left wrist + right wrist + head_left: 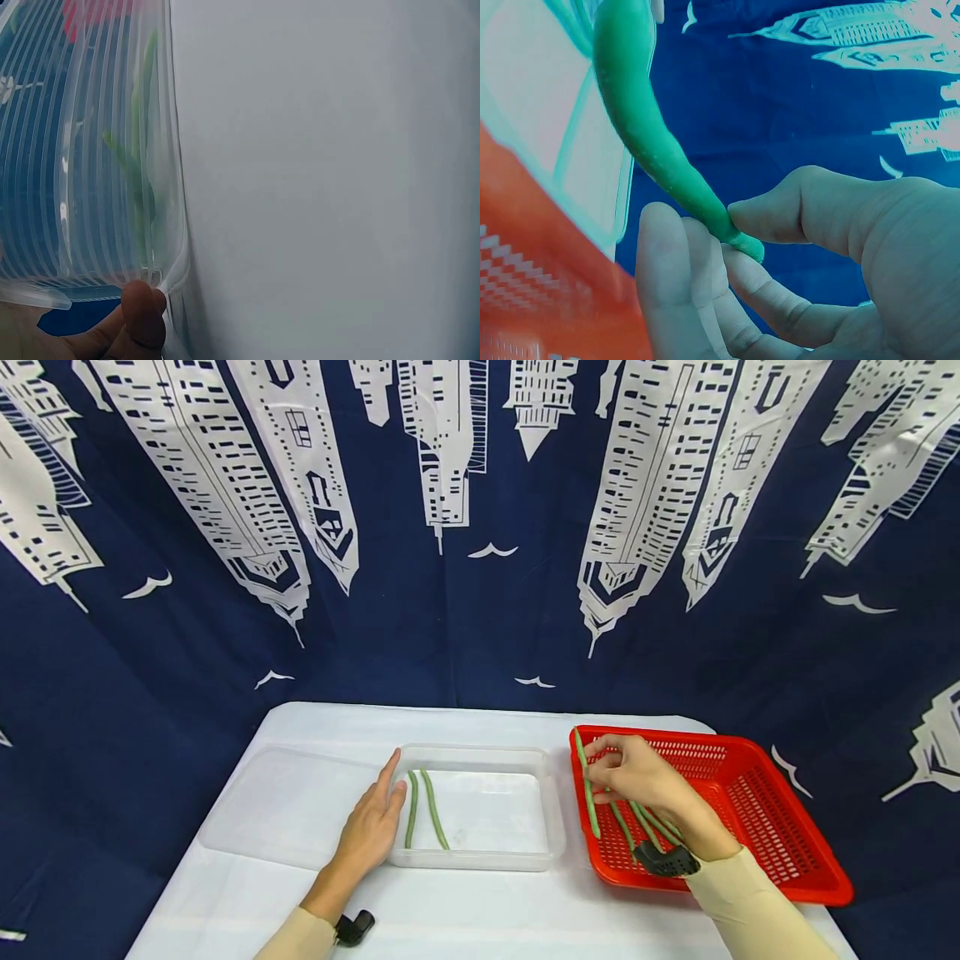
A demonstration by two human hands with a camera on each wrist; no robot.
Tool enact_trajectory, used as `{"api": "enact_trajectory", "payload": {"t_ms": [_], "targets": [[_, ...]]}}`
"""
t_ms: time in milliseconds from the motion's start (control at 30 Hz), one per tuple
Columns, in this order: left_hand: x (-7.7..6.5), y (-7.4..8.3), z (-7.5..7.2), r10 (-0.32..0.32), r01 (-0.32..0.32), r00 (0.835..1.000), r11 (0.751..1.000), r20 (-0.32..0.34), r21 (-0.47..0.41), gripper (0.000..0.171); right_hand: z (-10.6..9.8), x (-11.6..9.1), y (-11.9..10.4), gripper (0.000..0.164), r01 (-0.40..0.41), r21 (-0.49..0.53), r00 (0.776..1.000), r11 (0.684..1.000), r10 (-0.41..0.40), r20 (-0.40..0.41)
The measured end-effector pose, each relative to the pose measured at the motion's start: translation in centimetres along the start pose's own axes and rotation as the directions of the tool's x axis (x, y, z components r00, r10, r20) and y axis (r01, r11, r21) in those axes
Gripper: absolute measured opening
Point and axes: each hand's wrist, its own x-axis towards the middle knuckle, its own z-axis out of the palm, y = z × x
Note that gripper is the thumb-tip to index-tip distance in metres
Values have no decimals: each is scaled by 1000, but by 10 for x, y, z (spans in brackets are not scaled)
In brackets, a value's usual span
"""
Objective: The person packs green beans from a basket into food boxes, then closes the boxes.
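Green bean (591, 810), pinched by the right hand (641, 775), roughly parallels two beans (432, 810) leftward, beside the straight-fingered left hand (369, 831)

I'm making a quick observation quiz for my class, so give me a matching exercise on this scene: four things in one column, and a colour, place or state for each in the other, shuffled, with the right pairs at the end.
Column one
1. Basket
2. Tub
3. Left hand
4. Right hand

Column two
A. Pinching a bean
B. Clear, with two beans lying inside
C. At the tub's left edge
D. Red, with slotted holes

Right pairs: 1-D, 2-B, 3-C, 4-A.
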Motion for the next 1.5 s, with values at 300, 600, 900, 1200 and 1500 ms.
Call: {"api": "enact_trajectory", "payload": {"t_ms": [300, 600, 900, 1200, 1500], "targets": [[0, 2, 1, 3, -3, 1000, 1000, 4, 11, 63, 22, 10, -6, 44, 2, 54, 1000, 999, -4, 23], [1, 2, -1, -5, 5, 1000, 1000, 14, 27, 63, 43, 22, -7, 43, -10, 76, 999, 997, 7, 40], [2, 4, -1, -9, 8, 1000, 999, 17, 33, 63, 63, 36, -8, 42, -3, 96, 998, 995, -3, 55], [0, 2, 0, 1, -2, 1000, 1000, 25, 24, 64, 83, 49, -12, 38, -10, 97, 995, 995, 1, 97], [2, 4, -2, 2, -3, 1000, 999, 26, 41, 64, 104, 64, -18, 34, -6, 106, 993, 994, -7, 117]]}}
